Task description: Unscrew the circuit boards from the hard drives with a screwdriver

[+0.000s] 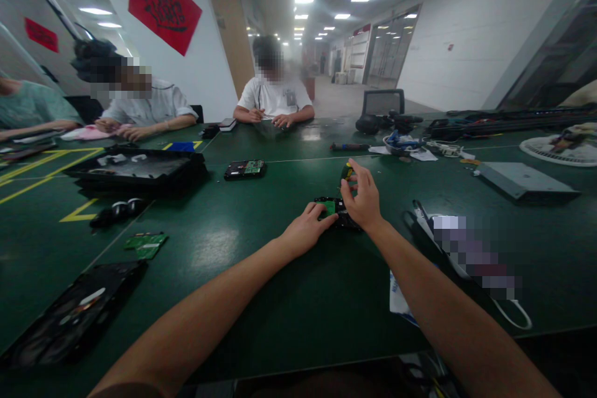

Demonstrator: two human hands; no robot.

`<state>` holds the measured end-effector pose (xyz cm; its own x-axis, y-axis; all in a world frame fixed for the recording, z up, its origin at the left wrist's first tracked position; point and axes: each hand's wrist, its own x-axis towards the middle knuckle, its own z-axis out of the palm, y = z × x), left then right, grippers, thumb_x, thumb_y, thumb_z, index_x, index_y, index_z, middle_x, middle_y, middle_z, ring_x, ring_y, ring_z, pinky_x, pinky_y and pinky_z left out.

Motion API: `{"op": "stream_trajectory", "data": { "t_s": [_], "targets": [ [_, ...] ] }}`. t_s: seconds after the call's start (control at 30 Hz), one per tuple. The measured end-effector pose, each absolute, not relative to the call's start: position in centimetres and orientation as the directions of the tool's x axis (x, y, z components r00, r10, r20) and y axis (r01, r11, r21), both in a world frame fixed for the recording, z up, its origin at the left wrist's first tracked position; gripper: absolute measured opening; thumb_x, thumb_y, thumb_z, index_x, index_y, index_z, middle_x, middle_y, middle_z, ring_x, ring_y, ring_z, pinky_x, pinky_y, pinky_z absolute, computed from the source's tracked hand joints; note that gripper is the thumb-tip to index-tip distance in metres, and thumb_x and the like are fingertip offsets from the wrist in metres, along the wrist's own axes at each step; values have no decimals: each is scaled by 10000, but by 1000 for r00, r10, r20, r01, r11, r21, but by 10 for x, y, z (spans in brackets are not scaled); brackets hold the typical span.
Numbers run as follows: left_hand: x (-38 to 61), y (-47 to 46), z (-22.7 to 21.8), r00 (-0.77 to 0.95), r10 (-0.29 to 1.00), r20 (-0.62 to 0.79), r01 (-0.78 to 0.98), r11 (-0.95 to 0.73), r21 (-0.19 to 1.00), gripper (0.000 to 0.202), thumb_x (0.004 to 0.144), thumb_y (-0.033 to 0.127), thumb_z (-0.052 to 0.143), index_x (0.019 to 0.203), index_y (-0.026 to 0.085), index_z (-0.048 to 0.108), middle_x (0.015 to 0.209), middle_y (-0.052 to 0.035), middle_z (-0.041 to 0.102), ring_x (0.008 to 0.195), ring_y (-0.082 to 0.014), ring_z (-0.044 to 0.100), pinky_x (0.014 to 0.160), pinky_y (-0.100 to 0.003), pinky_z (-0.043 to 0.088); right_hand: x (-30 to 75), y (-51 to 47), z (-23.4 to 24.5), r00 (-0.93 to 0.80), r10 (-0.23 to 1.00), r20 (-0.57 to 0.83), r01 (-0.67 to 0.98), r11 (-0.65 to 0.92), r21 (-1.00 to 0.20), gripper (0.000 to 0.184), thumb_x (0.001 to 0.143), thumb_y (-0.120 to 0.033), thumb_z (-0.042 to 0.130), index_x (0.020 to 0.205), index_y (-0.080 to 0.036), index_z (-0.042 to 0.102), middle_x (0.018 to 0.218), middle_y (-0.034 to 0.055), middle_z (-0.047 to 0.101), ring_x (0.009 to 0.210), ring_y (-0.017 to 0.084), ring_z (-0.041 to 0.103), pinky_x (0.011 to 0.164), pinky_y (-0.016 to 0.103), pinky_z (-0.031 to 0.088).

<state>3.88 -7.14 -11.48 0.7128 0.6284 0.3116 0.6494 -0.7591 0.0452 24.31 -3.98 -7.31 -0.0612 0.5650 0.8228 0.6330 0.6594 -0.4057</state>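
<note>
A small black device with a green circuit board (pixel 332 206) lies on the green table (pixel 261 273) in front of me. My left hand (pixel 308 226) rests on its near left edge, fingers curled down onto it. Over the device's right side, my right hand (pixel 362 195) grips the green-and-black handle of a screwdriver (pixel 346 171) that stands upright on it. The tool's tip is hidden by my fingers.
A second drive with a green board (pixel 245 169) lies farther back. Black trays (pixel 137 168) (pixel 69 317), a loose green board (pixel 146 244) and black parts sit left. A grey flat box (pixel 522 178), cables and tools lie right. People sit across the table, hands on it.
</note>
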Motion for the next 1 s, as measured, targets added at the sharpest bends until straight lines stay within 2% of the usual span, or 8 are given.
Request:
{"op": "stream_trajectory", "data": {
  "t_s": [0.13, 0.33, 0.5, 0.7, 0.83, 1.0],
  "targets": [
    [39, -71, -115, 709, 631, 315, 650, -758, 56, 474, 1019, 174, 463, 1478, 289, 480, 1376, -124, 453, 1321, -302, 410, 990, -461, 540, 243, -41, -73, -51, 576, 816, 650, 640, -411, 551, 976, -313, 566, 1507, -282, 420, 1274, 132, 553, 903, 217, 654, 701, 390, 650],
    [39, -71, -115, 706, 631, 321, 649, -758, 65, 472, 1020, 172, 469, 1478, 282, 483, 1361, -124, 462, 1325, -304, 411, 995, -458, 533, 243, -40, -74, -52, 565, 824, 643, 650, -405, 563, 980, -268, 530, 1527, -269, 396, 1292, 142, 552, 976, 230, 654, 747, 396, 659],
    [39, -71, -115, 712, 625, 321, 645, -762, 54, 457, 1028, 181, 459, 1475, 269, 495, 1349, -129, 464, 1305, -305, 419, 1011, -457, 519, 244, -38, -75, -36, 567, 823, 641, 645, -417, 549, 969, -304, 570, 1498, -270, 429, 1263, 129, 553, 913, 218, 656, 709, 392, 655],
    [38, -71, -116, 711, 627, 320, 646, -761, 57, 468, 1025, 184, 460, 1481, 283, 483, 1352, -114, 455, 1310, -302, 422, 1002, -455, 527, 243, -38, -74, -36, 557, 830, 645, 647, -406, 547, 982, -274, 523, 1518, -264, 416, 1280, 140, 566, 955, 233, 665, 746, 409, 655],
    [38, -70, -116, 708, 626, 327, 645, -762, 61, 454, 1029, 195, 456, 1473, 280, 491, 1349, -119, 461, 1303, -303, 428, 1001, -461, 527, 244, -39, -74, -23, 562, 827, 645, 640, -417, 563, 968, -318, 571, 1509, -271, 422, 1291, 138, 556, 908, 228, 665, 708, 410, 653],
    [39, -70, -116, 701, 636, 323, 647, -757, 87, 457, 1025, 193, 468, 1470, 290, 491, 1354, -123, 470, 1313, -304, 430, 1004, -466, 522, 243, -39, -74, -31, 549, 835, 656, 641, -398, 561, 978, -292, 541, 1523, -260, 410, 1293, 144, 575, 956, 245, 670, 787, 438, 648]
  ]
}}
